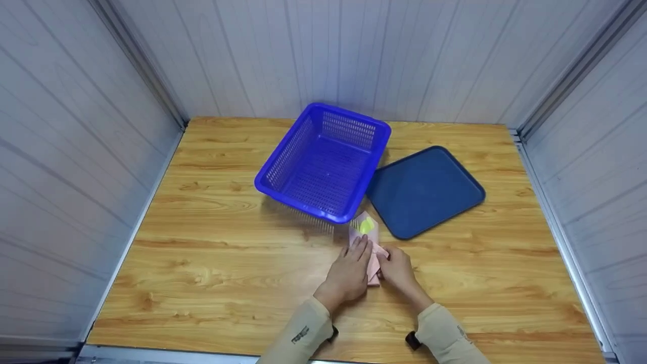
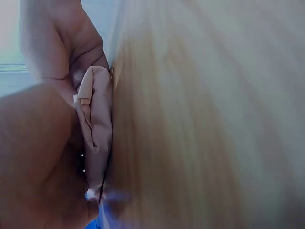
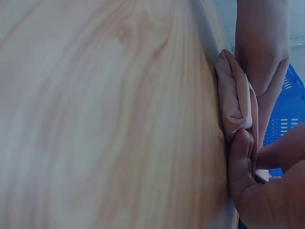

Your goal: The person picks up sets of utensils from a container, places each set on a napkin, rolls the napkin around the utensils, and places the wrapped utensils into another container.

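A folded pink piece of thin, soft sheet material (image 1: 373,273) with a yellow patch near its far end lies on the table. My left hand (image 1: 349,270) rests on its middle with straight fingers, hiding part of it. At its right edge, my right hand (image 1: 398,268) pinches a raised flap between thumb and fingers. From the right wrist, the pink folded piece (image 3: 233,98) looks thick and layered, with the right thumb and fingers at its near end. The left wrist view shows the pink layers (image 2: 97,119) bunched beside the palm.
A blue perforated plastic basket (image 1: 371,169) stands just beyond the pink piece, its near corner close to it. To the right lies a dark blue tray (image 1: 427,192) beside the basket. Pale panelled walls (image 1: 338,55) enclose the wooden table (image 1: 212,283) at the back and sides.
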Demonstrator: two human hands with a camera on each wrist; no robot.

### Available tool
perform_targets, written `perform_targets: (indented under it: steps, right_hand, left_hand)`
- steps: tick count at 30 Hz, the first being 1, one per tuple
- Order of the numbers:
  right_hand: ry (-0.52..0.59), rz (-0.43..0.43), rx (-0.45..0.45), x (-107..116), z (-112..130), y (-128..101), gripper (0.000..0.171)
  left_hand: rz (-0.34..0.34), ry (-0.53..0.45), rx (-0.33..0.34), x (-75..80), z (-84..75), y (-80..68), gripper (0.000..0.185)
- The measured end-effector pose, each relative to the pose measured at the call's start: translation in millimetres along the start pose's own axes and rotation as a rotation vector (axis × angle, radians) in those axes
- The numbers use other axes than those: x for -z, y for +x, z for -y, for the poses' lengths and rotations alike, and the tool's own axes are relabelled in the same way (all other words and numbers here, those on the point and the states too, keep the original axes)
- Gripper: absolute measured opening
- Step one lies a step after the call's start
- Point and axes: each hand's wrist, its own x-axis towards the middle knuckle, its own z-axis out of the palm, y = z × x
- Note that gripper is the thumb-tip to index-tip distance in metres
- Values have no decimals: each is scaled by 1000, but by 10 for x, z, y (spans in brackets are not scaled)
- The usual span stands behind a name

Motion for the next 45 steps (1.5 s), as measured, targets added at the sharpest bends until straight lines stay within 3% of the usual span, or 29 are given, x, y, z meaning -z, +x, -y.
perform_targets:
  steps: [5, 13, 18, 22, 30, 33, 38, 40, 43, 45]
  right_hand:
    - [4, -7, -8, 3, 22, 5, 12]
    - [28, -1, -45, -3, 3, 15, 11]
    - [100, -31, -65, -18, -28, 3, 7]
    - [163, -70, -74, -38, -58, -8, 7]
    - [178, -89, -98, -34, -46, -27, 8]
    - [90, -127, -25, -58, -44, -51, 14]
    - [-249, -279, 239, -90, 0, -157, 40]
    - [-338, -331, 328, -98, 35, -198, 46]
    - [-398, -342, 412, -118, 70, -224, 43]
    - [-405, -316, 416, -134, 79, -224, 38]
  left_hand:
    - [22, -31, 27, 6, 58, 8, 69]
    - [4, -20, -4, 34, 156, 18, 78]
    - [9, -15, -6, 11, 171, 2, 89]
    - [32, -42, 2, 16, 176, 4, 96]
    - [70, -86, 2, 31, 182, 20, 101]
    - [72, -79, -1, 26, 181, 14, 101]
    - [61, -55, -8, 11, 171, 20, 100]
    - [59, -59, -5, 9, 167, 20, 99]
    - [51, -59, 6, 8, 166, 24, 97]
    - [21, -64, 4, 3, 166, 28, 96]
